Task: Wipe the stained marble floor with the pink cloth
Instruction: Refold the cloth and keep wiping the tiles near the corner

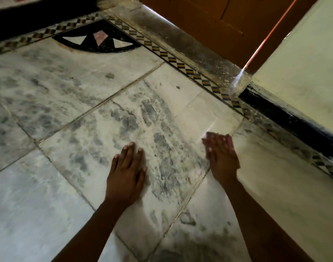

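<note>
The marble floor (71, 95) is pale with grey blotchy stains, thickest on the slab in the middle. My left hand (127, 172) lies flat on that slab with fingers spread and nothing in it. My right hand (221, 155) is blurred and presses flat on the pink cloth (230, 143), which shows only as a pink edge around the fingers and along the hand's right side. Most of the cloth is hidden under the hand. The marble to the right of my right hand looks cleaner and paler.
A patterned inlay border (182, 66) runs diagonally at the floor's far edge, with a black fan-shaped inlay (97, 41) in the corner. Beyond it a stone threshold (182, 44) meets a brown wooden door (209, 19). A pale wall (301, 59) with black skirting (286, 118) stands close on the right.
</note>
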The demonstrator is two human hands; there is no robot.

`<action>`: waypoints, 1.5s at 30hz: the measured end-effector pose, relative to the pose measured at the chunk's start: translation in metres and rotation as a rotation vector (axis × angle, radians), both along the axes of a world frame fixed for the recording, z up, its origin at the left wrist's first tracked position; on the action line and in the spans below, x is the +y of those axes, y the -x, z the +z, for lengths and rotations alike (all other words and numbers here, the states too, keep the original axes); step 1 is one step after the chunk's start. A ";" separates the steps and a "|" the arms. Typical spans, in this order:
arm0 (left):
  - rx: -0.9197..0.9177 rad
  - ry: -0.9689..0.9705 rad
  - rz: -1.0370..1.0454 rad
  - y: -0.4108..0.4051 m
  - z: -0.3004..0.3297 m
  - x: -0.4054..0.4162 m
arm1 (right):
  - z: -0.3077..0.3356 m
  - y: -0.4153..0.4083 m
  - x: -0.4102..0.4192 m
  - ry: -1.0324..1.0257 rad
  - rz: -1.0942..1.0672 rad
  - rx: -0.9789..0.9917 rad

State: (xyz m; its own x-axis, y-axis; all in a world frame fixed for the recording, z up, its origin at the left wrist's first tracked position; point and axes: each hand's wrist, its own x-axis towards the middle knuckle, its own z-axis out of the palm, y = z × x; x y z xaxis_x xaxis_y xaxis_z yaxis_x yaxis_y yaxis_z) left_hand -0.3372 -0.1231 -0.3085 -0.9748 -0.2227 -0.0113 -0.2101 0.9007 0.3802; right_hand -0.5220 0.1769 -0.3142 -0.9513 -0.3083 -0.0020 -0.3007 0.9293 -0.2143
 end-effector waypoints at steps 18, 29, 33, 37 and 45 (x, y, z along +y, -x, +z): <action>0.078 -0.652 0.479 -0.044 0.071 0.028 | 0.065 -0.124 -0.108 1.146 0.076 -0.775; 0.387 -0.894 0.531 -0.036 0.129 0.057 | 0.146 -0.128 -0.118 1.659 -0.310 -1.123; 0.321 -1.267 0.596 -0.032 0.144 0.056 | 0.154 -0.132 -0.116 1.576 -0.116 -0.941; 0.225 -1.747 0.679 -0.030 0.162 0.057 | 0.159 -0.139 -0.110 1.456 0.133 -0.804; 0.250 -1.974 0.682 -0.028 0.177 0.060 | 0.175 -0.131 -0.094 1.310 0.225 -0.523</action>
